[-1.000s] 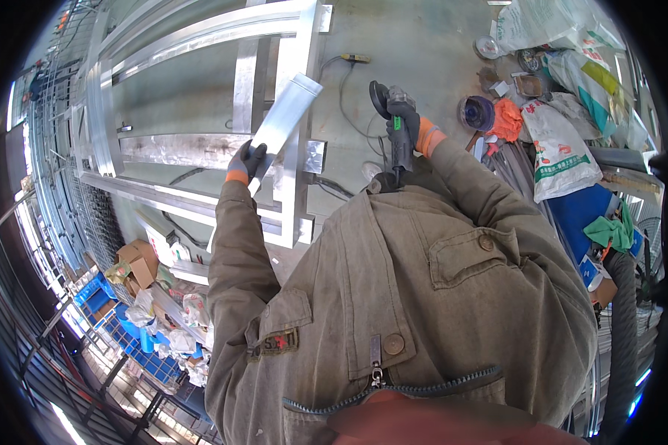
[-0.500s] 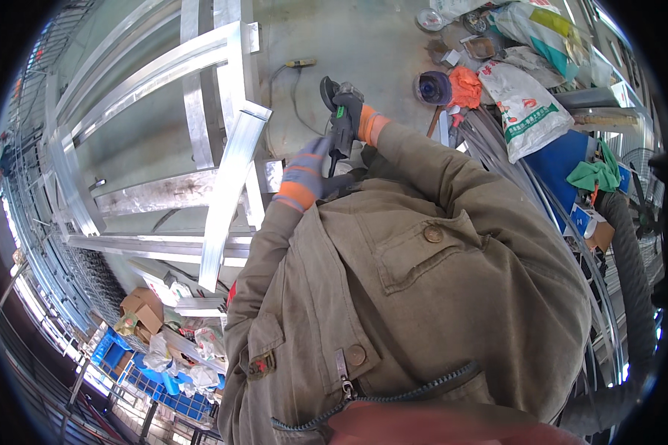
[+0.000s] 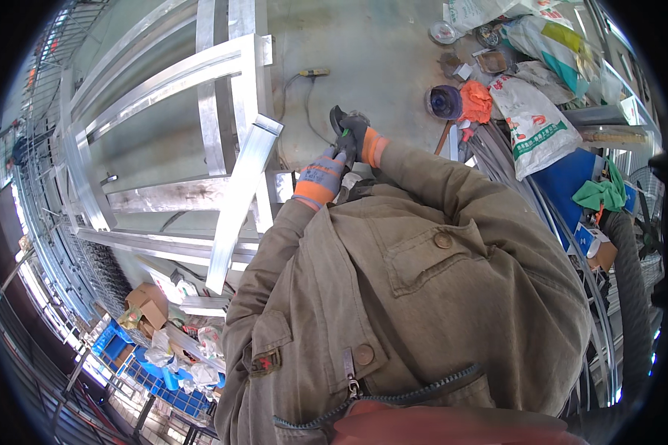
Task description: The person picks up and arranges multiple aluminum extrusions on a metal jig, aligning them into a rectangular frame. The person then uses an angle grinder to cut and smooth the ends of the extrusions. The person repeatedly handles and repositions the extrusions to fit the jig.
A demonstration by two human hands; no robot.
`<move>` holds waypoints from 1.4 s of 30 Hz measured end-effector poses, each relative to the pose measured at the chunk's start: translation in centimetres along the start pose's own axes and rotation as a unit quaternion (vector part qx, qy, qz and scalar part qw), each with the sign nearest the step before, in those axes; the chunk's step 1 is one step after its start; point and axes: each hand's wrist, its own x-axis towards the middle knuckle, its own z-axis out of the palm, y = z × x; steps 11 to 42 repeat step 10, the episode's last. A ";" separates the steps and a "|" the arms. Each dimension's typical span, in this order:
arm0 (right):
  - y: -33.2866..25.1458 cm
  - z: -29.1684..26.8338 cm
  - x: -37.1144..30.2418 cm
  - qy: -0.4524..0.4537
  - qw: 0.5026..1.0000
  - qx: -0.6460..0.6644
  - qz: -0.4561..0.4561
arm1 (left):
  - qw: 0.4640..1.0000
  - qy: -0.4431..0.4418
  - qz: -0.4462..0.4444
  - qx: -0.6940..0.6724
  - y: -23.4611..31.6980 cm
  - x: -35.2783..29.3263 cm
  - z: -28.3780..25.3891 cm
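In front of my chest I hold a dark angle grinder [image 3: 338,117] with a green mark on its body; its round disc end points away from me. My right hand [image 3: 364,139], in a grey and orange glove, is closed round the front part of the tool. Closer to me, my left hand [image 3: 321,178], in a matching glove, closes on the rear of the body. The fingers partly cover the grinder. Left of my hands, a bright metal channel [image 3: 243,200] lies slanted across a frame of silver metal profiles [image 3: 256,93].
A cord with a yellowish connector [image 3: 315,73] lies on the floor beyond my hands. To the right are a purple bucket [image 3: 444,102], an orange cloth [image 3: 476,101], a white sack [image 3: 536,130] and long metal strips [image 3: 508,159]. Cardboard boxes [image 3: 148,304] stand at lower left.
The grinder has drawn in and turned, with less of its body showing. My left hand has shifted right, nearer my right hand. The whole view has moved slightly.
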 end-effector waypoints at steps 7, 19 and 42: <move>1.7 -0.4 1.8 -0.135 0.986 0.067 0.065 | 0.994 0.090 -0.033 -0.042 -0.9 1.7 -1.4; 1.5 -3.2 6.5 -0.138 0.988 0.065 0.021 | 0.963 0.248 -0.106 -0.005 -4.9 1.5 -3.6; 1.5 -3.2 6.5 -0.138 0.988 0.065 0.021 | 0.963 0.248 -0.106 -0.005 -4.9 1.5 -3.6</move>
